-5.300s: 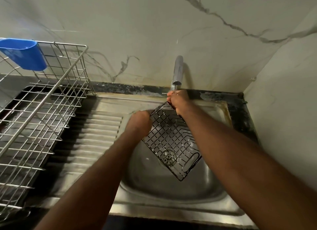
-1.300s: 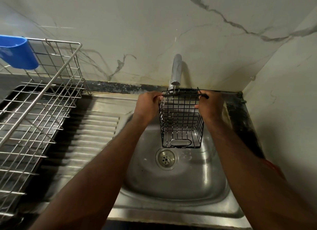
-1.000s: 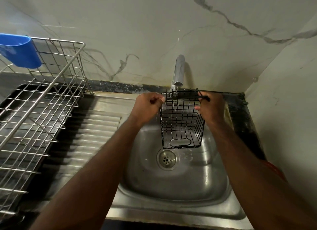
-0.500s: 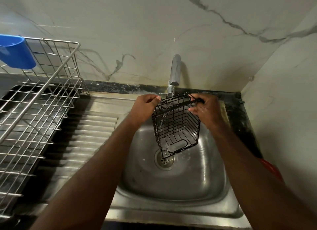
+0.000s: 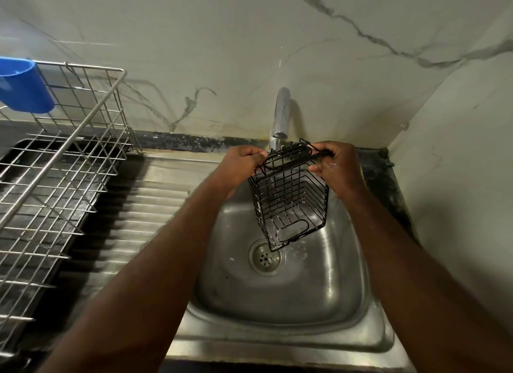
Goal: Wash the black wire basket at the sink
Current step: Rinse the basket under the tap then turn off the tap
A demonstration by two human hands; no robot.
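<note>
Step in hand, as I judge it: rinsing.

- Black wire basket [image 5: 288,203] is held in the air directly under the tap [image 5: 280,114], over the sink [image 5: 277,311] bowl. It is tilted: the open rim sits just under the spout, and the lowest corner points down and toward the wearer, ending above the drain [image 5: 264,257].
- Water stream [image 5: 273,147] runs from the tap and passes through the basket's left wall.
- Left grip [image 5: 241,164]: fingers curled round the rim wire, just left of the tap's stream.
- Right grip [image 5: 337,168]: thumb and fingers pinch the rim wire on the side right of the tap; the skin glistens wet.
- No sponge or soap is visible.
- Dish rack [image 5: 55,164] stands on the counter well left of the tap, with a blue cup [image 5: 23,88] hung on its far rim.

Assessment: only the left wall is in the flow, so the right wall and base look unrinsed. The wash seems part done.

Next move calls for rolling the basket under the tap so each remaining wall and the base cross the stream. Both grips would need reseating along thin wet wire, one at a time. The basket should stay low under the tap to limit splash.
</note>
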